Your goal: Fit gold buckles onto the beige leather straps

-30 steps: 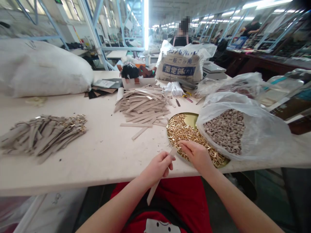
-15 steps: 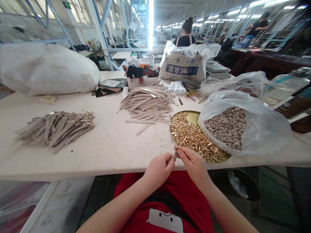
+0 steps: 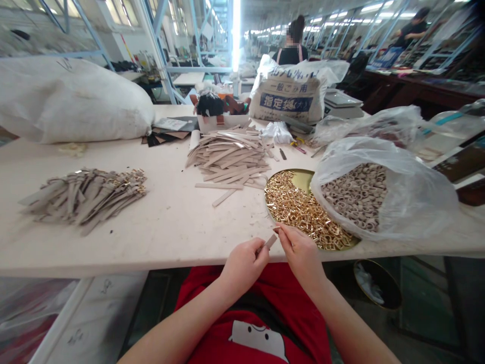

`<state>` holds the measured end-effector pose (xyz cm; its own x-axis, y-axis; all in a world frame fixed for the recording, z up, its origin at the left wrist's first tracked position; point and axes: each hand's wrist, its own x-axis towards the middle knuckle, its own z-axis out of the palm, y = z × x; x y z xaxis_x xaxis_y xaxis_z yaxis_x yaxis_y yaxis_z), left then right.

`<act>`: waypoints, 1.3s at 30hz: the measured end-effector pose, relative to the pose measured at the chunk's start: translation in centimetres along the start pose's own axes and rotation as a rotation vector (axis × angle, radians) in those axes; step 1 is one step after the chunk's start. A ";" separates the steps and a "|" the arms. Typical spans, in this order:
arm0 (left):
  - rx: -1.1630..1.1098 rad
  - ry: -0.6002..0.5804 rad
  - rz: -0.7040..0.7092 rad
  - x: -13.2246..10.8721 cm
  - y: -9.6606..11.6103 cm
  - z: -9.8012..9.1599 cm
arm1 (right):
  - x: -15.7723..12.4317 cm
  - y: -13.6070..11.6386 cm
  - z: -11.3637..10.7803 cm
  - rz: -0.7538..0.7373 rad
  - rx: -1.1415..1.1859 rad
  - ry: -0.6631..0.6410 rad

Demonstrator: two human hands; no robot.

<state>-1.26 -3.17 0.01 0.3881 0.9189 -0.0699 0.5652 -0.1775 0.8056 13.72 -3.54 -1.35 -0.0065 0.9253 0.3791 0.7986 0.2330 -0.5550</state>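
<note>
My left hand (image 3: pixel 245 260) is closed around a short greyish-beige strap (image 3: pixel 270 241), whose end pokes out past the thumb toward the upper right. Close beside it, my right hand (image 3: pixel 302 253) pinches a small metallic-looking piece (image 3: pixel 276 230) between thumb and fingertips; its exact shape is too small to make out. A narrow gap separates the strap's end from the right fingers. Just beyond the right hand lies a round gold tray (image 3: pixel 302 182) heaped with small gold buckles (image 3: pixel 303 212).
Loose straps (image 3: pixel 231 156) are piled at mid-table, and straps with gold fittings (image 3: pixel 94 197) lie at left. A clear plastic bag (image 3: pixel 417 202) of small beige loops (image 3: pixel 356 194) overlaps the tray. Large white sacks (image 3: pixel 76 101) stand behind. A person (image 3: pixel 293 48) sits beyond.
My hands have moved slightly apart, and more of the strap's end now shows out of my left hand. The whole view has shifted a little.
</note>
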 end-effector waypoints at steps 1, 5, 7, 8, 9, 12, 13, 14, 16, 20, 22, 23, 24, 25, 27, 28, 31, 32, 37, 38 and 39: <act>-0.002 0.001 -0.004 0.1 -0.1 0.1 | -0.1 0.0 0.1 -0.003 -0.004 -0.013; -0.033 0.026 -0.030 0.7 -0.5 0.3 | -0.5 -0.3 0.1 0.023 0.094 -0.047; -0.071 0.018 -0.039 0.9 -0.7 0.3 | -0.5 -0.4 -0.1 0.125 0.245 -0.064; -0.092 0.005 -0.041 1.0 -0.7 0.3 | -0.5 -0.4 -0.3 0.205 0.341 -0.083; -0.115 -0.012 -0.039 1.1 -0.7 0.2 | -0.4 -0.4 -0.4 0.293 0.445 -0.113; -0.167 -0.060 -0.024 1.5 -0.6 0.2 | -0.1 -0.3 -0.5 0.489 0.716 -0.201; -0.178 -0.076 -0.016 1.6 -0.6 0.2 | -0.1 -0.3 -0.4 0.519 0.782 -0.216; -0.188 -0.092 -0.013 1.8 -0.6 0.2 | -0.1 -0.2 -0.3 0.542 0.836 -0.224; -0.208 -0.112 -0.036 2.0 -0.8 0.3 | -0.2 -0.2 0.0 0.583 0.911 -0.238; -0.234 -0.140 -0.133 2.1 -1.2 0.4 | -0.5 0.3 0.4 0.632 0.988 -0.207; -0.246 -0.190 -0.143 1.9 -1.2 0.2 | -0.6 0.7 0.7 0.666 1.043 -0.161; -0.259 -0.213 -0.138 1.9 -1.2 0.0 | -0.6 0.9 0.8 0.681 1.067 -0.148; -0.279 -0.231 -0.131 1.8 -1.1 -0.1 | -0.6 1.0 0.9 0.688 1.074 -0.145; -0.306 -0.238 -0.123 1.7 -1.0 -0.2 | -0.6 1.0 1.0 0.683 1.067 -0.150; -0.378 -0.228 -0.113 1.7 -0.9 -0.2 | -0.6 0.8 1.1 0.647 1.046 -0.190; -0.418 -0.220 -0.116 1.7 -0.8 -0.1 | -0.6 0.5 1.2 0.632 1.047 -0.213; -0.536 -0.220 -0.158 1.8 -0.9 0.2 | -0.9 -0.1 1.3 0.638 1.076 -0.255; -0.564 -0.224 -0.174 1.9 -1.1 0.3 | -1.1 -0.2 1.3 0.647 1.081 -0.254; -0.631 -0.169 -0.226 1.9 -2.2 0.9 | -1.7 -0.2 1.1 0.661 1.182 -0.254; -0.642 -0.164 -0.230 1.9 -2.3 1.0 | -1.7 -0.2 1.1 0.675 1.232 -0.260; -0.653 -0.163 -0.231 1.8 -2.4 1.0 | -1.7 -0.2 1.0 0.694 1.288 -0.270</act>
<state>-1.12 -1.45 -2.63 0.4434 0.8342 -0.3277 0.1142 0.3101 0.9438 12.98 -4.87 -2.68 -0.0810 0.9524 -0.2939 -0.3783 -0.3022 -0.8750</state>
